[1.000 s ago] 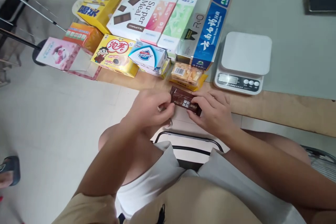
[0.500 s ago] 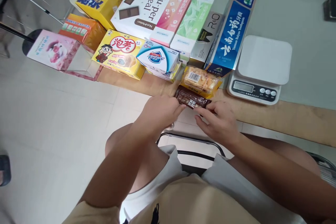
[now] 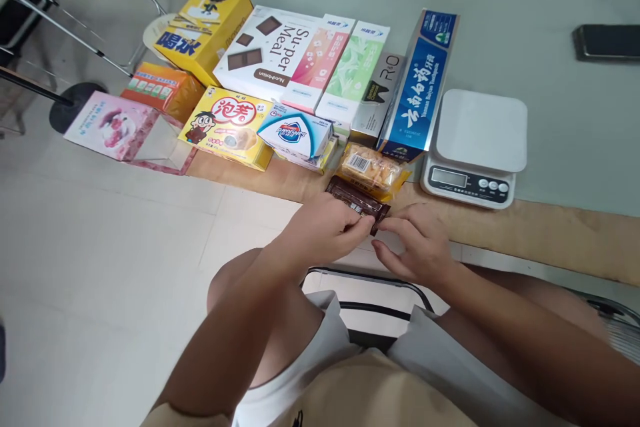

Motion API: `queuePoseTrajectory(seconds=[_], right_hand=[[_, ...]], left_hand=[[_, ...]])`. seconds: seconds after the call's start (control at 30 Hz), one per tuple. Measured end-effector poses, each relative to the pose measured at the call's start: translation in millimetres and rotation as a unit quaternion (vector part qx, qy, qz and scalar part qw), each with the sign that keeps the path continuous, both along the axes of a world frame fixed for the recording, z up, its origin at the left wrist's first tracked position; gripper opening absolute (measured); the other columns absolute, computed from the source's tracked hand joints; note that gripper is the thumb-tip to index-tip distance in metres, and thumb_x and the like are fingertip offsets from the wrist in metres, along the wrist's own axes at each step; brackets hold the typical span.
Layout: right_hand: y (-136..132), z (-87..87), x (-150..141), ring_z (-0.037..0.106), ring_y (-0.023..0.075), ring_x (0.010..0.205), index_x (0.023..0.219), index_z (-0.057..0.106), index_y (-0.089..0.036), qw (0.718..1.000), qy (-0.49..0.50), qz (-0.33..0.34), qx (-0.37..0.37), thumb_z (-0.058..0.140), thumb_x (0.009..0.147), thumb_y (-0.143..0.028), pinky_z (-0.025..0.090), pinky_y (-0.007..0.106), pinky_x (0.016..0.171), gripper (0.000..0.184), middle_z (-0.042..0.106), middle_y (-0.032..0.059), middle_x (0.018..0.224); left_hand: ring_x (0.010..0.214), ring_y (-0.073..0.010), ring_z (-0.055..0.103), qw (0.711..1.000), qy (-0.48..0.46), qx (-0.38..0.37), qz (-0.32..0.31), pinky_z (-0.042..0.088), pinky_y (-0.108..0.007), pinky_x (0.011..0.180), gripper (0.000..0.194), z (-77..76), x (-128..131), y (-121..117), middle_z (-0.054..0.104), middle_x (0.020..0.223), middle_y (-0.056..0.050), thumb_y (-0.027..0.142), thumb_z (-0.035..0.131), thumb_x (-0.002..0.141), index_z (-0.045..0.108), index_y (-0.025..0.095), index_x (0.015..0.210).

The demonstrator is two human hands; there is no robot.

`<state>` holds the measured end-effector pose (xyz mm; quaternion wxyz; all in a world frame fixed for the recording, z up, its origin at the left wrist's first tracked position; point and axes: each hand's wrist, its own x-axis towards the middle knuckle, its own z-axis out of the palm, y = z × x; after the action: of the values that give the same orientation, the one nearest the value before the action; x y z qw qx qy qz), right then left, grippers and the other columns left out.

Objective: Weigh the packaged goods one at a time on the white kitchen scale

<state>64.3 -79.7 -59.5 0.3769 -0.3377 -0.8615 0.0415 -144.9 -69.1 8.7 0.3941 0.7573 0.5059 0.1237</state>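
Note:
A dark brown wrapped snack packet (image 3: 350, 195) with pale lettering lies at the front edge of the table. My left hand (image 3: 333, 223) covers its near side, thumb and fingers pinched on the wrapper close to the right end. Beside that end is my right hand (image 3: 420, 240); its index fingertip seems to touch the wrapper corner while the thumb stays apart below. Directly behind the packet sits a clear and yellow pack of biscuit-like snacks (image 3: 375, 170) with a barcode, leaning against boxes.
A white kitchen scale (image 3: 480, 130) stands to the right, next to a blue toothpaste box (image 3: 420, 87). Leftward are a Safeguard soap box (image 3: 295, 132), a yellow puff box (image 3: 227, 127) and a pink box (image 3: 115, 127). A phone (image 3: 607, 42) lies far right.
My left hand has slid right along the packet, covering more of its lettering. My right fingers have drawn back slightly at its right end. The camera view has shifted.

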Motion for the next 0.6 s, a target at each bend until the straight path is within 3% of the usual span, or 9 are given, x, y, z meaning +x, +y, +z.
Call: queuePoseTrajectory(seconds=[0.1, 0.2, 0.3, 0.37, 0.4, 0.6], right_hand=[[8.4, 5.9, 2.5, 0.054, 0.0191, 0.07, 0.096, 0.062, -0.023, 0.999, 0.042, -0.008, 0.026, 0.066, 0.088, -0.021, 0.04, 0.035, 0.064, 0.009, 0.063, 0.0013, 0.077], [19.2, 12.2, 5.1, 0.053, 0.0192, 0.07, 0.095, 0.06, -0.024, 0.997, 0.067, -0.023, 0.043, 0.066, 0.086, -0.018, 0.041, 0.036, 0.063, 0.012, 0.061, 0.0012, 0.078], [28.1, 17.6, 8.3, 0.054, 0.0196, 0.071, 0.096, 0.057, -0.025, 0.994, 0.085, -0.045, 0.055, 0.063, 0.086, -0.017, 0.043, 0.036, 0.062, 0.014, 0.06, 0.0012, 0.079], [31.7, 19.9, 10.9, 0.054, 0.0194, 0.07, 0.096, 0.057, -0.026, 0.993, 0.089, -0.056, 0.06, 0.062, 0.086, -0.018, 0.044, 0.036, 0.061, 0.014, 0.06, 0.001, 0.079], [32.9, 20.6, 12.2, 0.053, 0.0192, 0.069, 0.095, 0.057, -0.026, 0.992, 0.089, -0.059, 0.063, 0.062, 0.086, -0.018, 0.044, 0.035, 0.06, 0.013, 0.059, 0.0009, 0.079], [36.4, 20.7, 15.8, 0.053, 0.0185, 0.068, 0.093, 0.057, -0.025, 0.992, 0.09, -0.06, 0.064, 0.063, 0.085, -0.018, 0.044, 0.034, 0.058, 0.012, 0.057, 0.0007, 0.077]], left_hand=[[0.044, -0.0092, 0.041, 0.986, -0.118, 0.104, 0.063, 0.029, -0.03, 0.049, 0.057, -2.6, 9.1, 0.2, 0.05, 0.043, 0.002, 0.034, 0.048, 0.102, 0.043, 0.019, 0.047], [0.043, -0.009, 0.036, 0.947, -0.203, 0.22, 0.119, 0.029, -0.031, 0.048, 0.059, -9.6, 22.9, 3.3, 0.043, 0.042, 0.003, 0.033, 0.046, 0.106, 0.036, 0.02, 0.049], [0.042, -0.0096, 0.03, 0.86, -0.232, 0.397, 0.22, 0.025, -0.034, 0.049, 0.058, -19.7, 37.3, 10.0, 0.034, 0.043, 0.004, 0.031, 0.043, 0.108, 0.028, 0.021, 0.053], [0.042, -0.0103, 0.029, 0.8, -0.234, 0.493, 0.25, 0.023, -0.036, 0.051, 0.055, -25.9, 44.4, 15.5, 0.031, 0.043, 0.004, 0.03, 0.044, 0.106, 0.026, 0.021, 0.054], [0.042, -0.0104, 0.029, 0.784, -0.232, 0.519, 0.247, 0.023, -0.037, 0.051, 0.054, -28.6, 46.8, 18.2, 0.03, 0.043, 0.004, 0.029, 0.045, 0.104, 0.025, 0.021, 0.055], [0.042, -0.0093, 0.024, 0.782, -0.192, 0.555, 0.21, 0.019, -0.036, 0.05, 0.049, -35.4, 41.7, 28.4, 0.025, 0.044, 0.005, 0.022, 0.048, 0.1, 0.022, 0.021, 0.058]])
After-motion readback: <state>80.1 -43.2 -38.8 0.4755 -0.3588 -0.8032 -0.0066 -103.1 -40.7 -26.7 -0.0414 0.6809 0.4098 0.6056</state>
